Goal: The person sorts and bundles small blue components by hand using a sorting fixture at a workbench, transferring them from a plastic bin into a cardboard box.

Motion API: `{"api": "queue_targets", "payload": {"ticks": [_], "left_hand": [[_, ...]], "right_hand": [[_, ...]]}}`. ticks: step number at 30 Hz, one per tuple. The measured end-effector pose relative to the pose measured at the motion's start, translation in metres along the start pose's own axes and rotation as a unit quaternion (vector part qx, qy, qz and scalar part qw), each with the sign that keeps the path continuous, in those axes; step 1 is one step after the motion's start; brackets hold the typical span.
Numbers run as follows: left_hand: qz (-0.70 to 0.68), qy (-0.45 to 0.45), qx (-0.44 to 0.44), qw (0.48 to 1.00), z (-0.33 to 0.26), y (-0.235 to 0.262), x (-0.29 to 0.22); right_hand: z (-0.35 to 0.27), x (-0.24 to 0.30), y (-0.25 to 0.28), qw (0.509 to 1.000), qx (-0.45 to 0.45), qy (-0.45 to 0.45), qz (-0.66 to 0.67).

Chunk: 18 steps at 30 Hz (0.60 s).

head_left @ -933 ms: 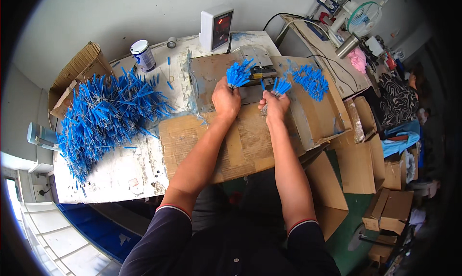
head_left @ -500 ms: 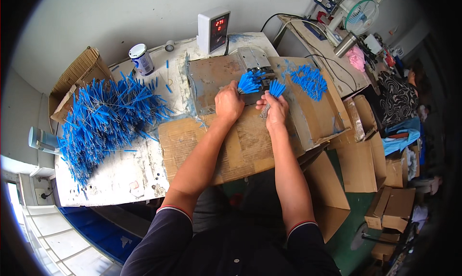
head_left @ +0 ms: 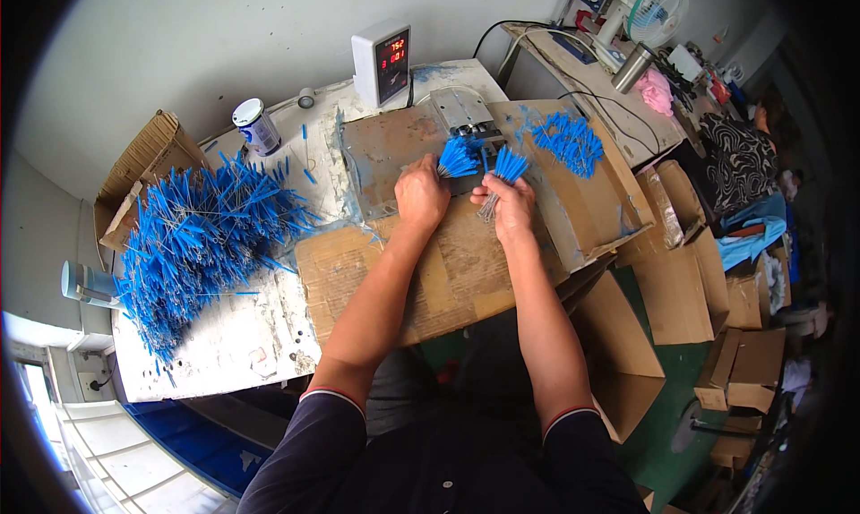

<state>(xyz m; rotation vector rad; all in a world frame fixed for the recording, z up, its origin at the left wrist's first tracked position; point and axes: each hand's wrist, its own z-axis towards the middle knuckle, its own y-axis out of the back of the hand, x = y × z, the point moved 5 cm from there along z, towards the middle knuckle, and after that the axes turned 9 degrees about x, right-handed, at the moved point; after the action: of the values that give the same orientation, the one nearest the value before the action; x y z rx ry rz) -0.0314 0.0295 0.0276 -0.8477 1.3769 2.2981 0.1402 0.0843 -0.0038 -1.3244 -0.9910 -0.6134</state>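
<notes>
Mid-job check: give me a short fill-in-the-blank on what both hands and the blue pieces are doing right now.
1. The left hand grips a fanned bundle of thin pieces coloured ____.
2. The right hand holds a ____ bundle of the same pieces.
3. The big loose pile lies to the person's ____.
4. Both hands work over sheets of ____.

Missing words: blue; second; left; cardboard

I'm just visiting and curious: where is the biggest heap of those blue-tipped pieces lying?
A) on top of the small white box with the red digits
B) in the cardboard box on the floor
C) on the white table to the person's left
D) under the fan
C: the big blue heap sprawls over the white table, left of the left hand.
</notes>
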Motion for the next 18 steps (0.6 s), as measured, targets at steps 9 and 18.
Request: {"api": "queue_targets", "payload": {"ticks": [9, 18], "left_hand": [[-0.042, 0.076, -0.074, 0.993, 0.0, 0.005, 0.013], [-0.079, 0.097, -0.061, 0.99, 0.0, 0.007, 0.014]], "right_hand": [[0.007, 0.002, -0.01, 0.994, -0.042, -0.009, -0.098], [0.022, -0.003, -0.014, 0.984, -0.098, -0.02, -0.147]]}}
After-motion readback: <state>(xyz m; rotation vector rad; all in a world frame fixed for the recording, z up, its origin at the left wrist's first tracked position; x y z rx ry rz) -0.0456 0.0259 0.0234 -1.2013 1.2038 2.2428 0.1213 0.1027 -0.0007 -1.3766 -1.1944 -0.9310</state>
